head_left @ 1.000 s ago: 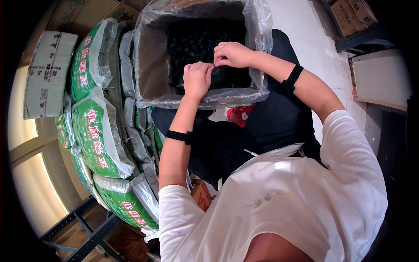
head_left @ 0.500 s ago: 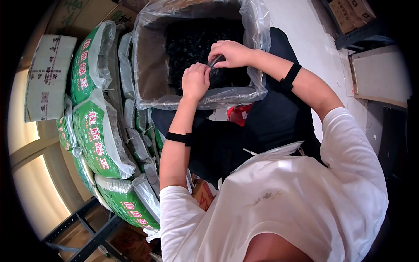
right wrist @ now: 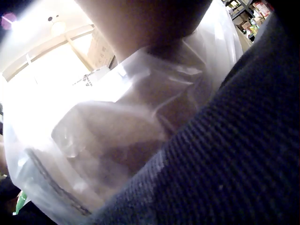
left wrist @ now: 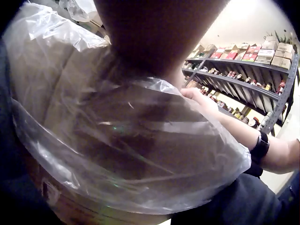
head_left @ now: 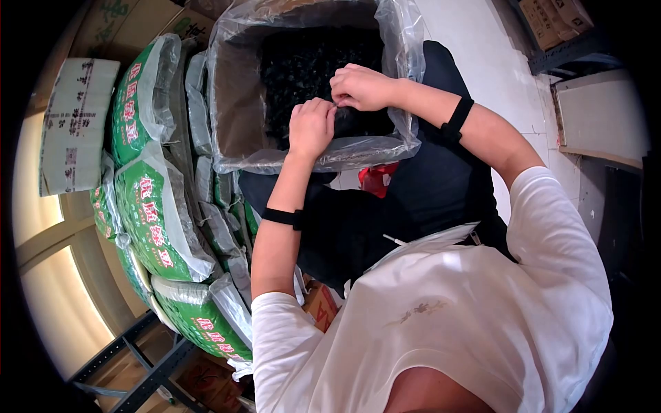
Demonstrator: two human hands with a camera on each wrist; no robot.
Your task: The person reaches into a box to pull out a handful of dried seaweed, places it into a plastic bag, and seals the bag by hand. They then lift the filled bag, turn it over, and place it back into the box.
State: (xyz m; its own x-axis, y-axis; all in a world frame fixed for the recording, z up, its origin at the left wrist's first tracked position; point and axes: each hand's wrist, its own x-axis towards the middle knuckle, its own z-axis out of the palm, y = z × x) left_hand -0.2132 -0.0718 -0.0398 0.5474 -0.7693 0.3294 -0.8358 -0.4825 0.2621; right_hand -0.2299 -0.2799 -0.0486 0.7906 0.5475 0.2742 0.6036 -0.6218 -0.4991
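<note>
A carton lined with clear plastic (head_left: 237, 127) holds a heap of dark, crinkled dried pieces (head_left: 296, 58), which look like black fungus. Over its near part, both hands meet at the fingertips. My left hand (head_left: 311, 127) bends its fingers toward the right hand and pinches one end of a small dark piece (head_left: 338, 109). The right hand (head_left: 363, 87) pinches the same piece from the other side, fingers curled down. Most of that piece is hidden by the fingers. In the left wrist view the plastic liner (left wrist: 140, 140) covers the work; in the right wrist view, liner and trouser leg hide it.
Stacked green-and-white sacks (head_left: 148, 213) stand close along the carton's left. The person's dark-trousered legs (head_left: 441, 172) flank the carton's near side. A red item (head_left: 375, 180) lies between them. Shelves with jars and boxes (left wrist: 243, 79) show in the left wrist view.
Half a second ago a larger dark piece showed in the right fingers; now only a small bit shows between the fingertips. The hands stay over the same part of the carton.
</note>
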